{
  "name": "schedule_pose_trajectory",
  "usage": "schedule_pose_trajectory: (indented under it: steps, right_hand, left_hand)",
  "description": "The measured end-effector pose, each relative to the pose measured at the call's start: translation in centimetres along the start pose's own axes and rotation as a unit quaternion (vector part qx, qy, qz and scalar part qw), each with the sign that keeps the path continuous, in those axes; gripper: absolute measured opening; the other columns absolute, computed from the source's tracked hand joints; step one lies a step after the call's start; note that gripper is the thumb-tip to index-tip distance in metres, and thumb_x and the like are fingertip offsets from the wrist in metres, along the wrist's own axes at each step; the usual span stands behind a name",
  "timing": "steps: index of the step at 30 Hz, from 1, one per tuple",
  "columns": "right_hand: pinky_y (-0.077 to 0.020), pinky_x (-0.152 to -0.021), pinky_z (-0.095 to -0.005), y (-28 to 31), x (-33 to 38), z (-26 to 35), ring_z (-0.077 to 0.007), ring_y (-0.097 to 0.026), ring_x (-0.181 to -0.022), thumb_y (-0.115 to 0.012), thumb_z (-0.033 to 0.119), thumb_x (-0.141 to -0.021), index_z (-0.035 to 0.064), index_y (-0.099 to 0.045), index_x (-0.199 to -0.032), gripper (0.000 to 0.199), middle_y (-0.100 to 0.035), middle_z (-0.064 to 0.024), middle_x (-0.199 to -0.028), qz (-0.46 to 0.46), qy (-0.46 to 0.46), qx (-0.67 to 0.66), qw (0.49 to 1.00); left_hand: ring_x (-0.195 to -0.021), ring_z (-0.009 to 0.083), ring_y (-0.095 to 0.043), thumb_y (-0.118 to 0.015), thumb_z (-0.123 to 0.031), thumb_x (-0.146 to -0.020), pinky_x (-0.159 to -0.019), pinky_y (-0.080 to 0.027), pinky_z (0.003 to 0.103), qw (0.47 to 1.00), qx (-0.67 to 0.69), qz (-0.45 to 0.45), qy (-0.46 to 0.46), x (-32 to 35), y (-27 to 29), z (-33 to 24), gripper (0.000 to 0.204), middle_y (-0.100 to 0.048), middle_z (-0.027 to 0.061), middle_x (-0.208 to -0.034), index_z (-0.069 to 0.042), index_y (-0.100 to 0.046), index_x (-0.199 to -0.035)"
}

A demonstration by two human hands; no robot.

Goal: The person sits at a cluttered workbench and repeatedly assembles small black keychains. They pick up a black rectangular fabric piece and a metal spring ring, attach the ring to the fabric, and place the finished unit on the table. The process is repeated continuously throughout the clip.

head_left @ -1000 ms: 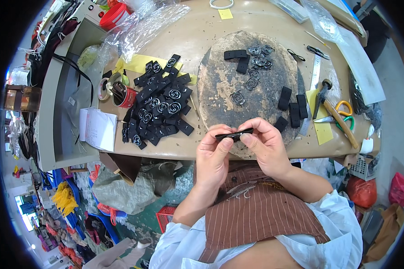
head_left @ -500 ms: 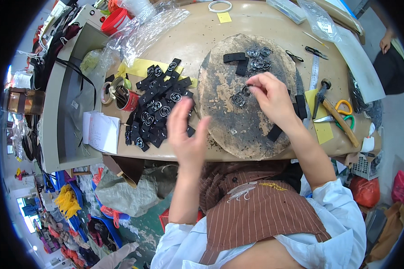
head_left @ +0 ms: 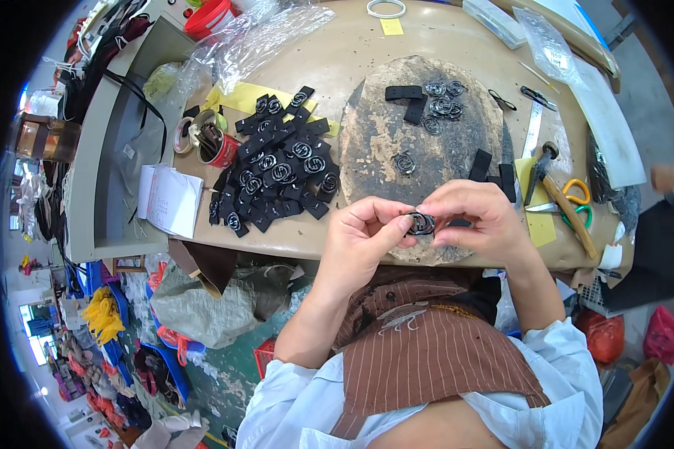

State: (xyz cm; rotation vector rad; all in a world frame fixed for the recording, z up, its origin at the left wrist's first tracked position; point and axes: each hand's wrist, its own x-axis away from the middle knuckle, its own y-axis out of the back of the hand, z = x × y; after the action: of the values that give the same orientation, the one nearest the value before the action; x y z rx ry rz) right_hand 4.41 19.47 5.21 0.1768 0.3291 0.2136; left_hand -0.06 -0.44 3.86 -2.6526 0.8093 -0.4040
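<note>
My left hand [head_left: 363, 238] and my right hand [head_left: 472, 217] meet over the near edge of a round dark work pad [head_left: 419, 142]. Between their fingertips they pinch a small metal ring buckle [head_left: 421, 223] with a bit of black strap. To the left lies a pile of black strap pieces with ring buckles [head_left: 273, 165]. Several loose metal rings [head_left: 442, 105] and black strap pieces [head_left: 404, 93] rest at the pad's far side, and one ring [head_left: 404, 162] lies mid-pad. More black strap pieces [head_left: 494, 170] sit at the pad's right edge.
A hammer [head_left: 554, 183] and orange-handled scissors [head_left: 573, 198] lie right of the pad, with a metal ruler [head_left: 533, 127] and snips [head_left: 535, 96] behind. A red tin [head_left: 219, 146], tape roll [head_left: 183, 135], notebook [head_left: 171, 200] and clear plastic bags [head_left: 269, 34] sit left.
My left hand has come back from the strap pile and my right hand from the pad's middle. Both now meet at the near edge, holding a ring buckle piece.
</note>
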Motion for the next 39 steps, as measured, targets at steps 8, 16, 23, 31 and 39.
schedule_pose_trajectory:
  steps: [8, 16, 23, 31, 39]
  right_hand:
    - [-0.0531, -0.070, -0.0287, -0.9, 0.2, -0.3, -0.0214, -0.064, -0.082, -0.074, 0.004, -0.070, 0.0045, -0.066, -0.099, 0.031, -0.064, -0.0101, -0.095, -0.045, 0.116, 0.117, 0.985]
    - [-0.0488, -0.068, -0.0262, -3.1, 1.4, -1.5, -0.0182, -0.060, -0.081, -0.073, 0.003, -0.072, 0.0049, -0.065, -0.088, 0.018, -0.061, -0.0101, -0.093, -0.155, 0.106, 0.118, 0.975]
    - [-0.0430, -0.067, -0.0257, -4.9, 2.0, -1.5, -0.0158, -0.053, -0.077, -0.077, 0.008, -0.069, 0.0075, -0.065, -0.083, 0.019, -0.053, -0.0063, -0.087, -0.187, 0.063, 0.104, 0.975]
    - [-0.0492, -0.070, -0.0278, -1.1, 2.4, 0.2, -0.0167, -0.060, -0.082, -0.074, 0.007, -0.072, 0.0022, -0.064, -0.101, 0.031, -0.059, -0.0075, -0.100, 0.076, -0.029, -0.025, 0.996]
    - [-0.0515, -0.064, -0.0301, -3.0, 7.1, 0.5, -0.0208, -0.063, -0.076, -0.075, 0.009, -0.072, 0.0047, -0.063, -0.081, 0.016, -0.062, -0.0067, -0.086, 0.053, 0.018, 0.003, 0.998]
  left_hand:
    - [-0.078, 0.0110, -0.063, -0.058, 0.001, -0.086, -0.070, -0.056, 0.024, 0.999, 0.018, -0.025, -0.023, 0.9, -0.5, 0.7, 0.011, -0.065, 0.0085, -0.089, 0.003, -0.059, -0.097]
    - [-0.080, 0.0097, -0.061, -0.058, 0.000, -0.087, -0.072, -0.054, 0.024, 0.999, 0.008, -0.025, -0.030, 0.4, -0.4, 1.4, 0.011, -0.064, 0.0079, -0.091, 0.003, -0.058, -0.097]
    - [-0.085, 0.0067, -0.057, -0.061, -0.002, -0.086, -0.077, -0.048, 0.022, 0.990, 0.134, -0.041, -0.014, 0.9, -0.4, 3.0, 0.020, -0.061, 0.0049, -0.098, 0.000, -0.057, -0.105]
    - [-0.080, 0.0049, -0.057, -0.063, 0.003, -0.082, -0.073, -0.047, 0.019, 0.992, 0.001, 0.095, 0.088, 2.4, 1.1, 1.3, 0.049, -0.058, 0.0009, -0.087, 0.000, -0.043, -0.127]
    - [-0.079, 0.0062, -0.058, -0.063, 0.001, -0.081, -0.073, -0.047, 0.021, 0.966, -0.075, 0.161, 0.186, 4.1, -0.5, 2.7, 0.044, -0.059, 0.0001, -0.083, 0.001, -0.046, -0.121]
